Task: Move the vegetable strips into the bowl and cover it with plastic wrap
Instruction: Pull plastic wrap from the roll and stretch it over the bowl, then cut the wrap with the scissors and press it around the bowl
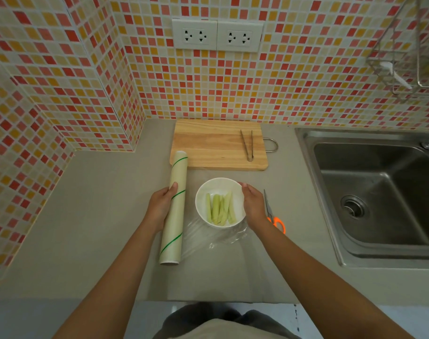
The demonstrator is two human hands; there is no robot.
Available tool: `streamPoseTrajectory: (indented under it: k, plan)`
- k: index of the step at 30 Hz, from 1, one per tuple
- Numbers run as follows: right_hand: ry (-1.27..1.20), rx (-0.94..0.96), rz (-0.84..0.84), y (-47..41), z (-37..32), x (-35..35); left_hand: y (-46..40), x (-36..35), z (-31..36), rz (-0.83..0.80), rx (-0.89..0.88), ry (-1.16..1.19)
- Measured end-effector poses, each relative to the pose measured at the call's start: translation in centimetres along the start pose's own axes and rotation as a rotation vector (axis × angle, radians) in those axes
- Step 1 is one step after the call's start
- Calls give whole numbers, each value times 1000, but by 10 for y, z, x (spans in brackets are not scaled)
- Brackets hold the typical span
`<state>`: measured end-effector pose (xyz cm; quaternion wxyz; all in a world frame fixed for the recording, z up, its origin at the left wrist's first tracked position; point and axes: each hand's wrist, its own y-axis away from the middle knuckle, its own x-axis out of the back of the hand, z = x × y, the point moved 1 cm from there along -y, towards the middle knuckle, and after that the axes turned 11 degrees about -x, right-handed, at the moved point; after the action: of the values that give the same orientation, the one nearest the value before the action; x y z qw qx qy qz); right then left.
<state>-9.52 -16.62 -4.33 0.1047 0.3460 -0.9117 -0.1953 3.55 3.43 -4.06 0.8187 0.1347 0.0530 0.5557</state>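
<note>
While the white bowl [220, 202] sits on the grey counter [91, 216] just below frame centre, pale green veg strips [220, 208] lie inside it, roughly 6 of them, side by side, long axes running 12-to-6.

L hand [161, 206], at 9 o'clock of bowl: fingers curled round the plastic wrap roll [175, 209], thumb on top near roll's mid-length. Roll lies on counter, long axis approx 12-to-6, far end touching/overlapping near-left corner of cutting board [218, 144]. Green diagonal stripes on roll.

R hand [252, 203], at 3 o'clock of bowl: fingers lightly bent against bowl's right rim, thumb tip at approx 1–2 o'clock of rim. Whether it pinches film or only rests on rim: cannot tell.

Clear film [216, 237] pulled off roll, spread across bowl area; crumpled sheen visible at 6 o'clock of bowl on counter. How far it covers the bowl mouth: unclear, too transparent.

Other items: metal tongs [248, 145] on board, right side, tips toward 6. Orange-handled scissors [273, 212] just beside R hand at its 3 o'clock, blades pointing 12. Steel sink [379, 196] at 3 o'clock, well apart from bowl. Two wall sockets [217, 35] at 12, on mosaic tile. Wire rack [404, 57] at upper right.
</note>
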Motion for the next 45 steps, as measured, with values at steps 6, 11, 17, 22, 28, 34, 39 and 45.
streamPoseTrajectory:
  k: [6, 11, 17, 22, 28, 34, 39, 45]
  plan:
    - [-3, -38, -4, 5, -13, 5, 0, -1, 3, -9, 7, -27]
    - [220, 51, 149, 5, -22, 33, 0, -2, 1, -6, 25, -29]
    - [1059, -101, 280, 12, -14, 84, 4, -1, 6, 33, 68, -6]
    - [1249, -204, 215, 22, 4, 99, 7, -3, 10, 64, 97, 34]
    - [1249, -198, 194, 30, 5, 92, 7, -5, 13, 87, 104, 44]
    - [1083, -231, 268, 40, 5, 84, 9, -2, 16, 75, 110, 83]
    - [749, -348, 165, 54, 5, 78, 9, -1, 18, 43, 92, 99]
    - [345, -385, -59, 122, 0, 51, 7, -2, 22, 26, 56, 44]
